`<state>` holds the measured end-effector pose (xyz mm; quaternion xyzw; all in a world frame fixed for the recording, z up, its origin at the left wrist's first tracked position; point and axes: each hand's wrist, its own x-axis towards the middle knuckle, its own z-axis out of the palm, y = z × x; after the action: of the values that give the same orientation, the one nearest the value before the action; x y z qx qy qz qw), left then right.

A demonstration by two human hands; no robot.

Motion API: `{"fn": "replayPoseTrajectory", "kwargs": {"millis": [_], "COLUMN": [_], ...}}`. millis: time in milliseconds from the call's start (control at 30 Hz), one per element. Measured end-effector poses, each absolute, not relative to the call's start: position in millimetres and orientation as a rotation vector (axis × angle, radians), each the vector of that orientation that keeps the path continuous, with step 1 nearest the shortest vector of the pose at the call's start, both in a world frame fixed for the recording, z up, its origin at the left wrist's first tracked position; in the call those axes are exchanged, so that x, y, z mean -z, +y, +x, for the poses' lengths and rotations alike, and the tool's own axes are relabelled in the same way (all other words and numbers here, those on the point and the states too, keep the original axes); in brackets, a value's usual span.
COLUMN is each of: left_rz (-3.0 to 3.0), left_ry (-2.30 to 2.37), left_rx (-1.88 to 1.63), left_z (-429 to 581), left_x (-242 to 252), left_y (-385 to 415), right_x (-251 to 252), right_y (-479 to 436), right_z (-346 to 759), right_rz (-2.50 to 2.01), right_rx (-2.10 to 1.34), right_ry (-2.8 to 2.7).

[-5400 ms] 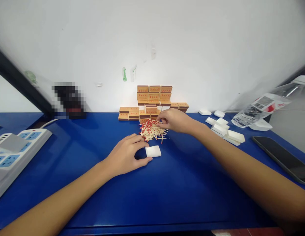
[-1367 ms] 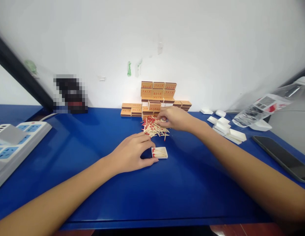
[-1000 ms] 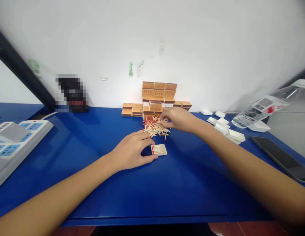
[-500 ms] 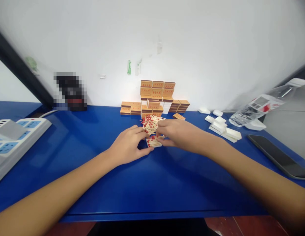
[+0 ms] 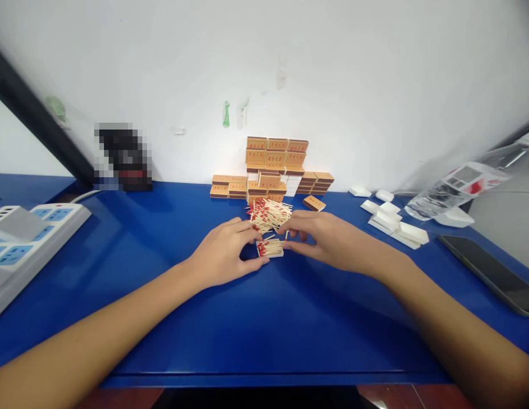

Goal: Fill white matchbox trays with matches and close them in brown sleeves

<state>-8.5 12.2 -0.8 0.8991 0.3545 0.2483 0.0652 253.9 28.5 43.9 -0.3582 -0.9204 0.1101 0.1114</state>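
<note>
A small white matchbox tray (image 5: 276,254) lies on the blue table in front of me, with red-tipped matches (image 5: 270,247) lying lengthwise in it. My left hand (image 5: 224,250) is closed on the tray's left end, thumb at the near side and fingers at the far side. At the right end is my right hand (image 5: 321,238), thumb and fingers apart, the thumb close to the tray's edge. A single match (image 5: 287,235) shows in the gap between them; I cannot tell whether it is touched. Just behind the tray lies a loose heap of matches (image 5: 268,216).
Matchboxes (image 5: 276,158) are stacked against the wall, and a single matchbox (image 5: 314,203) lies to their right. Further right are several white trays (image 5: 387,218), a tilted plastic bottle (image 5: 455,184) and a phone (image 5: 488,272). A power strip (image 5: 38,238) stands at the left.
My right hand has drawn back to the right from over the tray, and its fingers have spread. More of the matches inside show now. My left hand has stayed on the tray.
</note>
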Motion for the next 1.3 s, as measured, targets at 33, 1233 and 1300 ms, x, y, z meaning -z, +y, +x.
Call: {"fn": "replayPoseTrajectory", "kwargs": {"millis": [33,1233,1300], "left_rz": [2.708,2.684,2.669], "left_ry": [1.067,0.995,1.001], "left_rx": [-0.751,-0.752,-0.746], "left_z": [-9,-8,-8], "left_x": [1,0,1], "left_y": [12,13,13], "right_x": [-42,-21,-21], "right_y": [27,17,18], "right_z": [254,250,250], "right_rz": [-1.076,-1.183,-1.171], "right_rx": [-0.350,-0.565,-0.587], "right_ry": [-2.682,-2.427,-2.433]}}
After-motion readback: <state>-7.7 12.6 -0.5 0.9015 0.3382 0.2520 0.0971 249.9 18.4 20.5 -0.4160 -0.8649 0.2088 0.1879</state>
